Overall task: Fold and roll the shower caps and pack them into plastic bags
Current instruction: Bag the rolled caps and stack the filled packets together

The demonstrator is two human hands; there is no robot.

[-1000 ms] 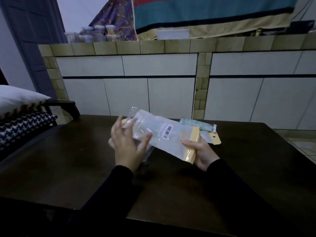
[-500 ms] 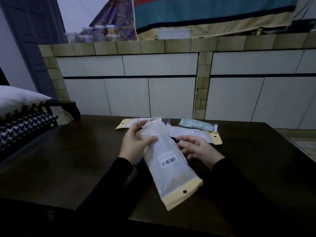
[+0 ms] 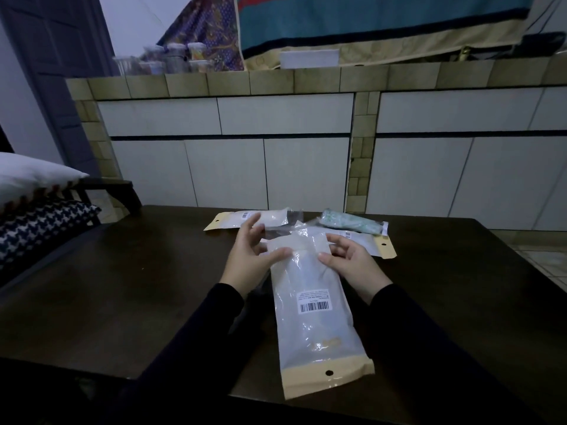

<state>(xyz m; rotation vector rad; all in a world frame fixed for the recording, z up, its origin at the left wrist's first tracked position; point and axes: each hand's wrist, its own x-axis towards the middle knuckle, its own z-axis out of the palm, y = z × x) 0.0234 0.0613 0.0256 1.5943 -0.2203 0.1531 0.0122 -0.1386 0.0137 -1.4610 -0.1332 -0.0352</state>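
We see a dark wooden table [image 3: 122,286] before a white-tiled counter [image 3: 276,118], jars [image 3: 171,58] and hanging cloth [image 3: 368,19] above, pillows [image 3: 33,204] left, dim light.

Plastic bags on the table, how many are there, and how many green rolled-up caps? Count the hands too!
Plastic bags with tan header: 3, one in both hands, one far left, one under the green roll
Green rolled caps: 1
Hands: 2, left hand, right hand
Total: 6
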